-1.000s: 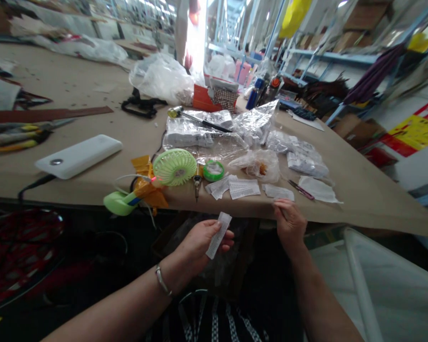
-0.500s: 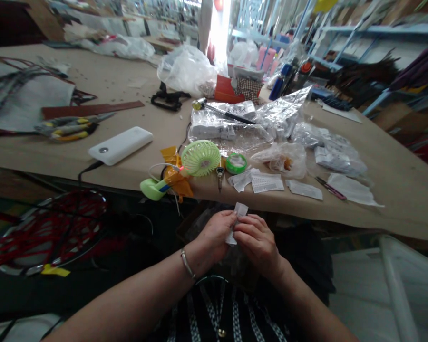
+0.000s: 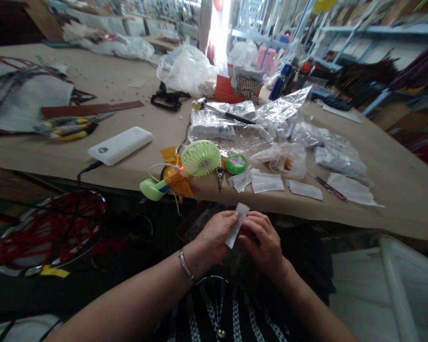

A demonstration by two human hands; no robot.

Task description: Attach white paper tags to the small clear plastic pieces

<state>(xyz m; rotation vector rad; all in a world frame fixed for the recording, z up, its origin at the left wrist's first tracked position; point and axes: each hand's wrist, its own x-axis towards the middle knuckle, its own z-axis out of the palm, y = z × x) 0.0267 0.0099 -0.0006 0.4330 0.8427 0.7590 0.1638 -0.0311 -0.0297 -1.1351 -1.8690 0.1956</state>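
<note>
Brown-topped table [image 3: 126, 114] is spreading ahead, just beyond my hands. Paper strip [image 3: 237, 227], pale, flat, narrow: I am pinching it in my left hand [image 3: 216, 235], thumb on top, short of the table's edge; its long axis is slanting away and rightward. My right hand [image 3: 266, 242] is curling beside its right side; whether it is touching or gripping anything, I cannot tell. Beyond, thin printed slips [image 3: 267, 182] are lying loose; leftward, a ribbed green fan [image 3: 201, 158]; farther back, glossy crinkled wrapping [image 3: 283, 113].
</note>
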